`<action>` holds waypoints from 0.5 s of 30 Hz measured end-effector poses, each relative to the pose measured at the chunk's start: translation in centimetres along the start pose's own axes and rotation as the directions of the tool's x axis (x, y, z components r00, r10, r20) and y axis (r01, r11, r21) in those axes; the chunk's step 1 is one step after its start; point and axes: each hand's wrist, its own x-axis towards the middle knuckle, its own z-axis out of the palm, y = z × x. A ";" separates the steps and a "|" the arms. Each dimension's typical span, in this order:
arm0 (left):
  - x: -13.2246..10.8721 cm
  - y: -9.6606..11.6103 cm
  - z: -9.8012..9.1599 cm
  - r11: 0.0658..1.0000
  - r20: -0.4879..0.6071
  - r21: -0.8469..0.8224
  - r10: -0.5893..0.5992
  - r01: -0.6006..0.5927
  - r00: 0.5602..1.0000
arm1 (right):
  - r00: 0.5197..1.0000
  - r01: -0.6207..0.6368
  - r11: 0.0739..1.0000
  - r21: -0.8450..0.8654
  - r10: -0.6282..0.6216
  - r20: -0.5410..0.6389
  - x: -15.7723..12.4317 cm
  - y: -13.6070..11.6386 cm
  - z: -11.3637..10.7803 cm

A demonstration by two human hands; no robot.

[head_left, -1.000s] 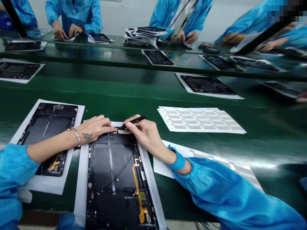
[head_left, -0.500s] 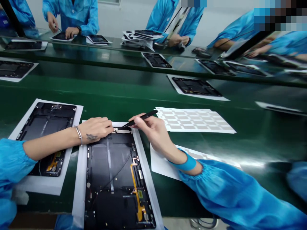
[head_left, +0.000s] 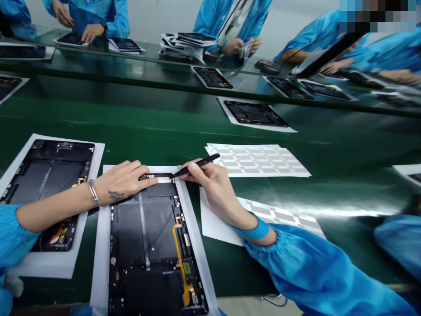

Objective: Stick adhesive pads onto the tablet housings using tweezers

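Shifted left in view since the earlier frame, the right hand [head_left: 208, 186] pinches a slim black tool [head_left: 197, 165] between its fingers, tip at a white strip [head_left: 158, 177] on a black tablet casing [head_left: 141, 228]; the left hand [head_left: 123, 182] rests open, fingers flat beside the strip.

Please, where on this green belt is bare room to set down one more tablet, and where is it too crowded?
Green belt shows in a wide strip between the near tablets and the far tablet, and right of the label sheet. It is crowded around the left hand and right hand, over the near tablets.
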 end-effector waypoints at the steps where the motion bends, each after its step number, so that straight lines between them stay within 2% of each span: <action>1: 0.3 0.2 -0.2 1.000 0.025 0.014 -0.006 0.005 1.000 | 1.000 -0.009 1.000 0.020 0.009 -0.009 0.1 -0.2 0.0; 4: 1.6 0.9 -0.7 0.998 0.081 0.032 -0.054 0.052 0.995 | 1.000 -0.016 1.000 0.022 0.016 -0.008 0.3 -1.3 0.1; 7: 2.7 1.7 -0.9 0.993 0.096 0.008 -0.120 0.120 0.988 | 0.998 0.014 1.000 -0.012 -0.014 0.059 0.7 -2.4 0.5; 10: 2.3 1.4 -0.7 0.992 0.092 -0.036 -0.116 0.120 0.989 | 0.989 0.074 0.997 -0.032 -0.069 0.130 0.9 -2.7 1.0; 12: 1.1 0.8 -0.2 0.987 0.046 -0.129 -0.095 0.100 0.994 | 0.982 0.113 0.992 -0.052 -0.104 0.160 0.9 -2.4 1.2; 15: -0.8 -0.1 0.8 0.942 -0.095 -0.331 -0.098 0.061 0.991 | 0.972 0.135 0.988 -0.076 -0.117 0.204 0.7 -1.5 1.5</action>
